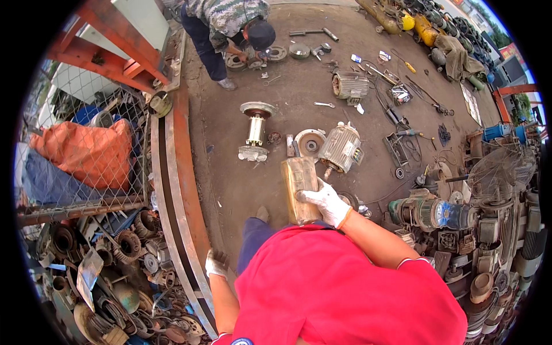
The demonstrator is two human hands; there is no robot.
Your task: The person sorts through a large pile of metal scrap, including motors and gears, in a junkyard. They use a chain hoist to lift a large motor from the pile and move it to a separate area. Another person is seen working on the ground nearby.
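A brown cardboard box (pixel 301 187), wrapped in shiny clear tape, is held upright at my front. My right hand (pixel 329 204), in a white glove with an orange cuff, is closed round its right side with the thumb across the front; the other fingers are hidden behind it. My left hand (pixel 217 263), in a dirty white glove, hangs low at my left beside the orange steel rail (pixel 192 218). Its fingers look loosely apart, with nothing visible in them. Beyond the box lie a grey motor housing (pixel 341 148), a round end cover (pixel 310 144) and a motor rotor (pixel 256 132).
A co-worker in a camouflage jacket (pixel 227 23) bends over motor parts at the far left. Another motor housing (pixel 350 86), a wrench (pixel 325 104) and cables lie on the ground. Motors and a wire fan guard (pixel 497 175) crowd the right; scrap parts (pixel 129 244) fill the left.
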